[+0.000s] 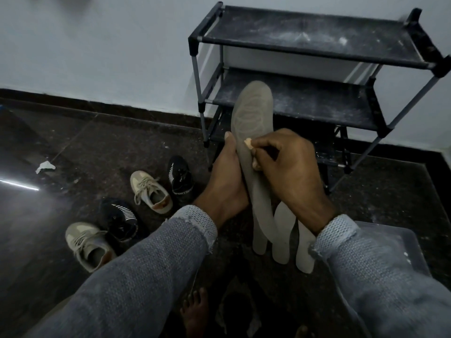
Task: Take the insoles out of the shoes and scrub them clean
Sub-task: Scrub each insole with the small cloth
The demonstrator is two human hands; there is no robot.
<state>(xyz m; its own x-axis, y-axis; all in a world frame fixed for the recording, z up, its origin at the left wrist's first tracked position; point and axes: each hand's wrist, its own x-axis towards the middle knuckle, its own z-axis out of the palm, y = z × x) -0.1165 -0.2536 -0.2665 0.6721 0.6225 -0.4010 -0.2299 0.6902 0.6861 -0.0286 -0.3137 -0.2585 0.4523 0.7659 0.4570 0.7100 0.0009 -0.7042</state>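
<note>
Dark stone floor (73, 142): left hand (224, 181) grips the long grey foam insole (251, 123) while right hand (290, 164) pinches a small tan scrubber (247, 143) against it; support firmly behind strokes.

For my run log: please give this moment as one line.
left hand: holds grey foam insole | right hand: pinches small tan scrap on it | stage: scrubbing
</note>
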